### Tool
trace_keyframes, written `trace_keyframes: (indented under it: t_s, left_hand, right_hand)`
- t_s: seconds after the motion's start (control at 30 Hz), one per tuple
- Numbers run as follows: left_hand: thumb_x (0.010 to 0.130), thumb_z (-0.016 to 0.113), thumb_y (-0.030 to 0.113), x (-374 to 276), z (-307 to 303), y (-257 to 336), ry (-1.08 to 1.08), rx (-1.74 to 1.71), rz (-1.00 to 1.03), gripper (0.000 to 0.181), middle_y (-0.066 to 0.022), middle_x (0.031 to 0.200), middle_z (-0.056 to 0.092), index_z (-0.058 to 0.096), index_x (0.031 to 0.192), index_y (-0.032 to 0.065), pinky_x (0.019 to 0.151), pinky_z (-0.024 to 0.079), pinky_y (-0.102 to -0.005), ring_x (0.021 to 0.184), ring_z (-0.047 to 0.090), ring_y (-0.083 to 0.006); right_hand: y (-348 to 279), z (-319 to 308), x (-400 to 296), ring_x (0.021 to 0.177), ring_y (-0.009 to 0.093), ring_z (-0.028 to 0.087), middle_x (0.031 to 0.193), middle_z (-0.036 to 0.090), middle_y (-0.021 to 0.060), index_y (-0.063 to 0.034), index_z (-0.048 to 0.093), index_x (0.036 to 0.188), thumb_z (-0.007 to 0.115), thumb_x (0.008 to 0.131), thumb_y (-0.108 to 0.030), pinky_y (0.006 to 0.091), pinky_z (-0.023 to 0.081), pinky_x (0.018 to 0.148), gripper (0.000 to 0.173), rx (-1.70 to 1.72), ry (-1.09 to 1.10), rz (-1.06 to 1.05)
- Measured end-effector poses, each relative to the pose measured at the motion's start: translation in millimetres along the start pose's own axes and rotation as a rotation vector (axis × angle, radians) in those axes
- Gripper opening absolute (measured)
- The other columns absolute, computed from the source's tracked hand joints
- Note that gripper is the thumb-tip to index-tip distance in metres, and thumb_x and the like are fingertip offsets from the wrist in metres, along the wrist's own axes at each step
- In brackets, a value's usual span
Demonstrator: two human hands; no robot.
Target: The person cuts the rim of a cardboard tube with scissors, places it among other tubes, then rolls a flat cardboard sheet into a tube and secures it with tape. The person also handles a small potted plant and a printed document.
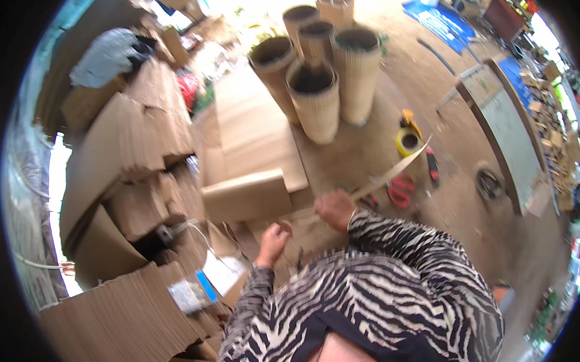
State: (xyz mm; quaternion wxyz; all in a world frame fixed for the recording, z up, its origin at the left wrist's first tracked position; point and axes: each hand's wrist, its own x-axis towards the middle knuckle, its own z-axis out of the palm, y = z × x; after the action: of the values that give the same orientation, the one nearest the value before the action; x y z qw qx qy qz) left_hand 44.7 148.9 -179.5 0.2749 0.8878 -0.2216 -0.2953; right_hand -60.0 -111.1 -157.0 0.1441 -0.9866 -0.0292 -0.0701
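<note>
My right hand (pixel 336 209) is closed around a long, thin pale strip (pixel 390 172), whose pointed end reaches up to a roll of yellow tape (pixel 408 141). To its left, my left hand (pixel 274 243) is raised with curled fingers; blur hides whether it grips anything. Just beyond my hands a folded cardboard piece (pixel 245 197) lies on the work surface. Red-handled scissors (pixel 401 190) and a red and black utility knife (pixel 432 164) rest right of my right hand. Several ribbed cardboard tubes (pixel 314 101) stand upright, open at the top, at the far side.
Stacks of flat cardboard (pixel 118 326) fill the left side. Cardboard sheets (pixel 254 120) lie left of the tubes. A long bench-like board (pixel 506 130) stands at the right, near a dark round object (pixel 489 183) on the ground. A blue sheet (pixel 438 22) lies farther back.
</note>
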Motion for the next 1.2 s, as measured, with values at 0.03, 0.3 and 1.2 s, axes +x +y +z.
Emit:
trace_keyframes:
  t_s: [0.03, 0.3, 1.2]
  left_hand:
    - [0.090, 0.071, 0.016, 2.6, 13.8, -3.6, -0.070, -0.552, -0.038, 0.018, -0.0116, 0.090, 0.072, 0.070, 0.102, 0.0016, 0.077, 0.056, -0.0311, 0.083, 0.070, -0.0207]
    - [0.089, 0.070, 0.022, 9.3, 51.8, 0.0, -0.362, 0.052, 0.295, 0.027, -0.0146, 0.106, 0.072, 0.072, 0.109, 0.0045, 0.086, 0.055, -0.0387, 0.098, 0.070, -0.0285]
    - [0.085, 0.072, 0.011, -55.4, 215.3, 254.7, -0.830, 0.521, 0.763, 0.028, -0.0145, 0.105, 0.069, 0.068, 0.112, 0.0036, 0.083, 0.056, -0.0346, 0.094, 0.071, -0.0263]
  right_hand:
    - [-4.5, -17.6, -13.5, 0.075, 0.028, 0.065, 0.079, 0.064, 0.0094, -0.0132, 0.060, 0.081, 0.059, 0.082, -0.016, 0.0446, 0.050, 0.070, 0.003, 0.023, 0.044, 0.019]
    - [-8.0, -92.5, -176.3, 0.074, 0.032, 0.068, 0.077, 0.065, 0.0119, -0.0100, 0.062, 0.086, 0.054, 0.088, -0.017, 0.0453, 0.054, 0.062, 0.010, -0.200, -0.027, 0.641]
    - [-131.3, 41.8, -741.8, 0.135, 0.034, 0.051, 0.144, 0.050, 0.0222, -0.0051, 0.044, 0.144, 0.076, 0.088, -0.036, 0.0541, 0.042, 0.112, 0.072, 0.420, 0.307, 2.929]
